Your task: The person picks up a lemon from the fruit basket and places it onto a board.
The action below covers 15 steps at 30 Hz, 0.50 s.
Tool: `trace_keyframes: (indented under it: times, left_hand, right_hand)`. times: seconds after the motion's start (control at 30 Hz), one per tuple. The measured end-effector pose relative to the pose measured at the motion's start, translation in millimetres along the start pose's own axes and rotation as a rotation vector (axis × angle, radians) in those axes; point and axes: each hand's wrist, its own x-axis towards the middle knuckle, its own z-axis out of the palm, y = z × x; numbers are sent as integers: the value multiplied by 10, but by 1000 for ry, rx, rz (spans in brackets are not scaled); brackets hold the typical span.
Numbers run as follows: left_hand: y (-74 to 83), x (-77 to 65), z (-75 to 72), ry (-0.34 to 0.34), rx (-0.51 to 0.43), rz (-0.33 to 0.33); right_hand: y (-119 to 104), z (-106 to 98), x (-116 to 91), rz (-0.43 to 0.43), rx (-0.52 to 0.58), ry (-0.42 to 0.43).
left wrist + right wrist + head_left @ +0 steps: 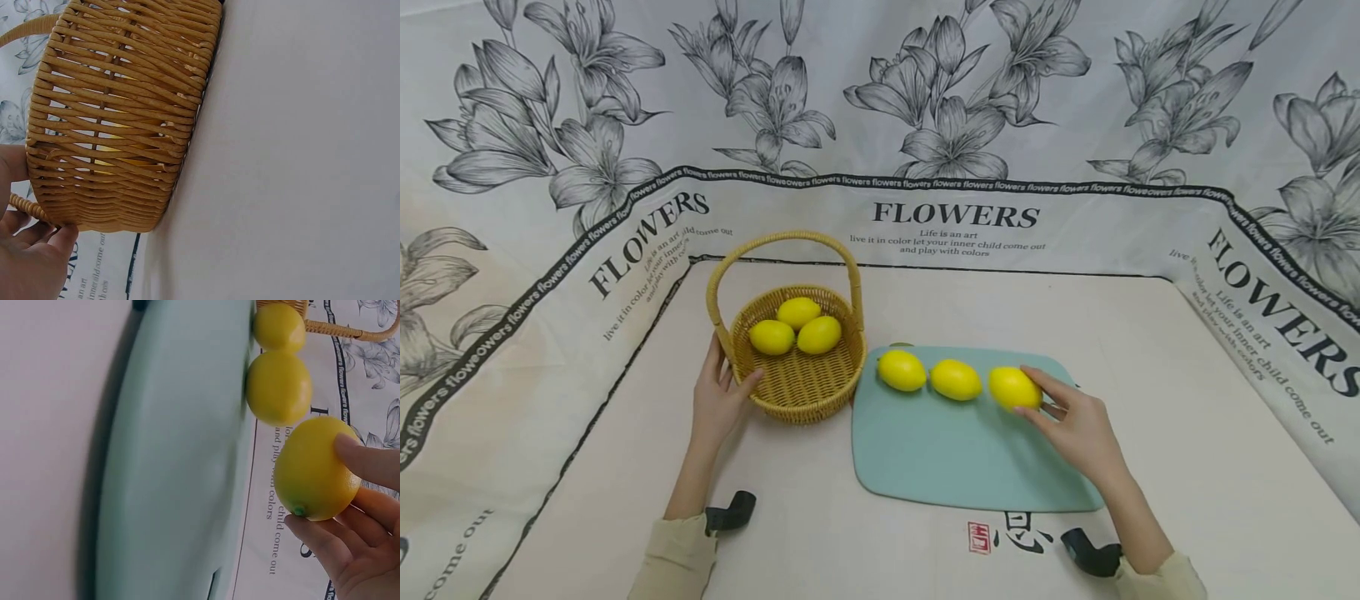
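My left hand grips the left side of a woven basket, its thumb over the rim and its other fingers outside near the handle's foot. Three yellow lemons lie together inside the basket. With thumb and fingertips, my right hand pinches a lemon over the right part of a light blue-green cutting board. In the right wrist view a gap shows between this lemon and the board's surface. Two more lemons, one at the left and one in the middle, rest in a row along the board's far side.
The basket stands close against the board's left edge, its tall arched handle upright. A pale cloth printed with flowers and lettering covers the table and the backdrop. Dark camera mounts jut inward from both wrists.
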Motion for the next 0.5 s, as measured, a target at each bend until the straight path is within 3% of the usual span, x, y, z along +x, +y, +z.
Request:
trace_keyframes:
  times: [0.5]
  left_hand:
    - [43, 4, -1, -9, -31, -41]
  right_hand:
    - [246, 70, 87, 38, -25, -93]
